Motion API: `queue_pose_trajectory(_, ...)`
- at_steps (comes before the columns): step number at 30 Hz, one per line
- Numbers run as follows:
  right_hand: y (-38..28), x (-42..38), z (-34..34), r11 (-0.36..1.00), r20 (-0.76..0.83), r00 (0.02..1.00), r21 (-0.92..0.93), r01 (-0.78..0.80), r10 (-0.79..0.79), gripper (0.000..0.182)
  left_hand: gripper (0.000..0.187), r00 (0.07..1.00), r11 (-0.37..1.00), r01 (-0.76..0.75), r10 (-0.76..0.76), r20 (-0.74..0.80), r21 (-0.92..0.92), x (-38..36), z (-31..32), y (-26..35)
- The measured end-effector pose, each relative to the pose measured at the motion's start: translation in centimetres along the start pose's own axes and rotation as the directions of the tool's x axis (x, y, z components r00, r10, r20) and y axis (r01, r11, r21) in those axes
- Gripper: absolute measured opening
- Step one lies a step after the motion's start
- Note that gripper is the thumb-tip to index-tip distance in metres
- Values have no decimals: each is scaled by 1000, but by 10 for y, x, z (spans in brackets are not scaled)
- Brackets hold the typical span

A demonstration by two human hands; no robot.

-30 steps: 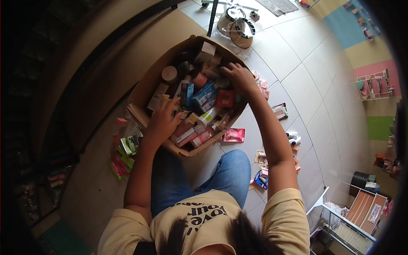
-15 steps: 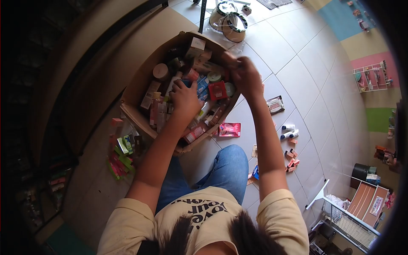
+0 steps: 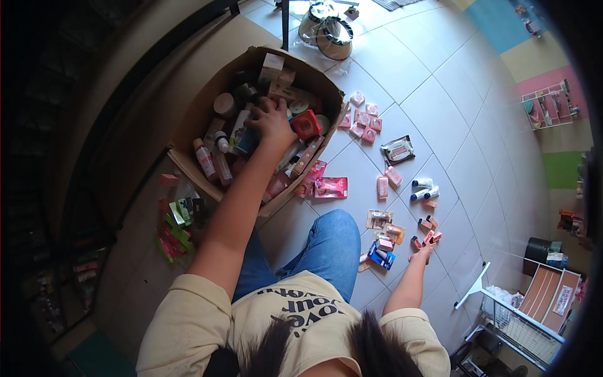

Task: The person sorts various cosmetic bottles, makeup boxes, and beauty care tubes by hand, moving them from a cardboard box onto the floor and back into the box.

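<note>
My left hand [image 3: 274, 124] reaches down into a cardboard box [image 3: 188, 164], fingers apart over the packed goods. Under and beside it lies a blue package [image 3: 246, 142]. A red square pack [image 3: 306, 125] and a round-lidded jar [image 3: 224, 104] are close by in the box, as is a white-capped bottle [image 3: 222, 142]. Out on the floor at the right, my right hand [image 3: 424, 251] is at a group of small peach boxes [image 3: 428, 223]. Its fingers are closed at one of them, and the fingertips are partly hidden.
On the tiles lie pink square packs [image 3: 362, 117], a black-and-white wipes pack [image 3: 398, 149], white tubes [image 3: 426, 191], a pink pouch [image 3: 331, 187] and carded items [image 3: 380, 218]. Green cartons [image 3: 179, 212] are left of the box. A white wire rack [image 3: 509, 320] stands lower right.
My right hand has left the box's right rim and come down to the peach boxes. My left hand stays in the box, a little farther up, and the red pack has tilted.
</note>
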State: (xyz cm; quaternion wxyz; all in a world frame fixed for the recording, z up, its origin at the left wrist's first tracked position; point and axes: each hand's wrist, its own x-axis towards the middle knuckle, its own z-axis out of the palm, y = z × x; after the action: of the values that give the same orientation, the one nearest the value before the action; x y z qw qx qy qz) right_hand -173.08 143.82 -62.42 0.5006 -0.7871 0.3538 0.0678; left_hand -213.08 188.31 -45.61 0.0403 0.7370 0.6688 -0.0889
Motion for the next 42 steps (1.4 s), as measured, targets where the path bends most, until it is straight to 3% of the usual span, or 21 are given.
queue_pose_trajectory(1, -11, -9, 8, 995, -45, 995, -54, 83, -85, 38, 93, 1000, 1000, -1, 1, 31, 3, 1, -2, 0)
queue_pose_trajectory(2, -12, 9, 24, 971, 42, 971, -36, 235, -234, 40, 93, 998, 1000, -1, 1, 63, 6, 2, -4, 0)
queue_pose_trajectory(3, -11, 36, 50, 897, 241, 882, -84, 435, -405, 42, 94, 996, 1000, 3, -3, 92, 1, 3, -7, 1)
queue_pose_trajectory(4, -14, 50, 78, 779, 435, 728, -89, 620, -530, 45, 96, 992, 1000, 9, -8, 123, -2, 7, -10, 2)
queue_pose_trajectory(5, -20, -45, 103, 674, 299, 611, 443, 592, -733, 40, 97, 988, 1000, 15, -14, 156, -6, 10, -12, 2)
queue_pose_trajectory(6, -33, -109, 119, 533, 299, 446, 372, 760, -844, 33, 99, 984, 1000, 30, -31, 178, 6, 13, -12, 3)
queue_pose_trajectory(7, -67, -213, 97, 536, 573, 300, 300, 789, -763, 34, 100, 979, 999, 45, -47, 200, 16, 17, -12, 4)
queue_pose_trajectory(8, -75, -262, 104, 412, 624, 46, 457, 788, -780, 33, 102, 973, 998, 59, -63, 222, 25, 22, -11, 6)
queue_pose_trajectory(9, -83, -321, 104, 201, 553, -165, 541, 817, -817, 30, 102, 964, 997, 72, -76, 255, 26, 28, -9, 8)
queue_pose_trajectory(11, -92, -393, 115, -101, 440, -524, 688, 719, -730, 29, 103, 944, 995, 96, -101, 315, 32, 38, -6, 11)
queue_pose_trajectory(13, -91, -449, 127, -157, 522, -636, 690, 707, -569, 25, 103, 949, 997, 78, -73, 307, -2, 30, -15, 8)
queue_pose_trajectory(15, -74, -479, 153, -384, 579, -633, 505, 773, -514, 32, 102, 958, 998, 58, -46, 284, -33, 24, -17, 5)
queue_pose_trajectory(18, -69, -498, 176, -436, 905, -347, 217, 873, -245, 37, 95, 976, 998, 23, -9, 217, -64, 23, -14, 0)
queue_pose_trajectory(19, -80, -507, 179, -503, 917, -351, 214, 837, -193, 36, 92, 980, 998, 10, 3, 200, -68, 20, -15, -2)
queue_pose_trajectory(22, -100, -524, 188, -427, 790, -401, 197, 883, -464, 32, 89, 990, 993, -41, 55, 127, -112, 15, -6, -8)
queue_pose_trajectory(25, -109, -530, 215, -111, 904, -226, 199, 974, -364, 27, 88, 995, 985, -72, 82, 59, -155, 17, 4, -16)
queue_pose_trajectory(28, -76, -522, 256, -142, 938, -122, 79, 987, -323, 28, 88, 991, 985, -121, 126, 40, -125, 4, -2, -25)
queue_pose_trajectory(33, -66, -505, 297, -202, 992, -121, 110, 973, -43, 30, 87, 970, 955, -218, 235, 62, -202, -4, -19, -49)
queue_pose_trajectory(36, -63, -501, 278, -27, 964, -52, 46, 999, -260, 24, 90, 967, 957, -209, 232, 100, -198, -9, -20, -54)
queue_pose_trajectory(37, -57, -501, 270, -43, 906, -123, 116, 992, -405, 22, 91, 970, 966, -188, 211, 123, -180, -10, -22, -52)
queue_pose_trajectory(42, -62, -510, 262, -195, 900, -182, 111, 974, -396, 21, 68, 979, 987, -151, 142, 145, 50, -4, -32, -28)
